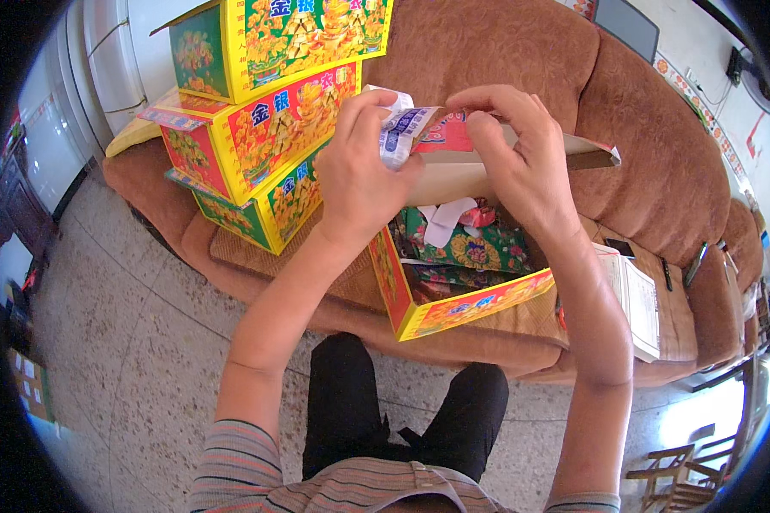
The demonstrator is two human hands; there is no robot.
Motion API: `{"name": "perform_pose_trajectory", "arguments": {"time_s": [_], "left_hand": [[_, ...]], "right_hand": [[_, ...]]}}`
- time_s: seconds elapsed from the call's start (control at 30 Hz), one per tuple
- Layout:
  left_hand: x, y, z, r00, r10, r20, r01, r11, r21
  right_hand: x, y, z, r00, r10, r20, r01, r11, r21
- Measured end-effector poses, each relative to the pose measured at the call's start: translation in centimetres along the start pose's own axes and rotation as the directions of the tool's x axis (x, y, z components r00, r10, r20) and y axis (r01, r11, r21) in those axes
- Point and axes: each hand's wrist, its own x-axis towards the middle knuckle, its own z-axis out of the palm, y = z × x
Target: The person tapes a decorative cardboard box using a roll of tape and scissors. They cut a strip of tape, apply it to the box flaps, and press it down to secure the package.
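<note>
My left hand (359, 173) grips a white roll or packet with blue printing (399, 138) above an open cardboard box (475, 312). My right hand (526, 151) is level with it on the right, thumb and forefinger curled near a red printed surface (446, 133). Whether those fingertips pinch something thin is unclear. The box is red and yellow outside, its lid (452, 183) raised behind my hands. Inside lies a green patterned, folded item (481, 247) with white paper pieces (447, 221) on top. Parts of the box and lid are hidden by my hands and right forearm.
Three similar printed boxes (276, 125) are stacked on the brown sofa (487, 48) at the left. To the right lie a white stack of paper or a book (638, 308), a dark phone-like object (619, 247) and a pen-like object (667, 274). A wooden chair (674, 478) stands at lower right.
</note>
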Motion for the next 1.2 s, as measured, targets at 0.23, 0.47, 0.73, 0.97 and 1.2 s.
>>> {"name": "perform_pose_trajectory", "arguments": {"time_s": [0.23,0.47,0.73,0.97,1.2], "left_hand": [[-0.6,0.4,-0.4,0.997,0.071,-0.04,-0.073,0.997,-0.031],[-1.4,2.1,-0.7,0.999,0.044,-0.029,-0.046,0.995,-0.088],[-3.5,2.7,-0.2,0.997,0.069,-0.029,-0.071,0.995,-0.075],[-5.8,4.2,-0.5,0.992,0.107,0.066,-0.098,0.987,-0.127],[-7.6,4.6,-1.7,0.978,0.094,0.186,-0.046,0.968,-0.247]], "right_hand": [[-1.8,2.2,0.4,0.818,-0.569,-0.087,0.491,0.769,-0.408],[-4.5,1.7,1.7,0.835,-0.407,-0.371,0.251,0.881,-0.402],[-8.8,0.0,4.7,0.89,-0.028,-0.456,0.054,0.998,0.043],[-10.4,-2.8,3.5,0.695,0.715,-0.07,-0.142,0.232,0.962],[-14.5,-3.7,1.5,0.632,0.748,0.202,-0.24,-0.06,0.969]]}}
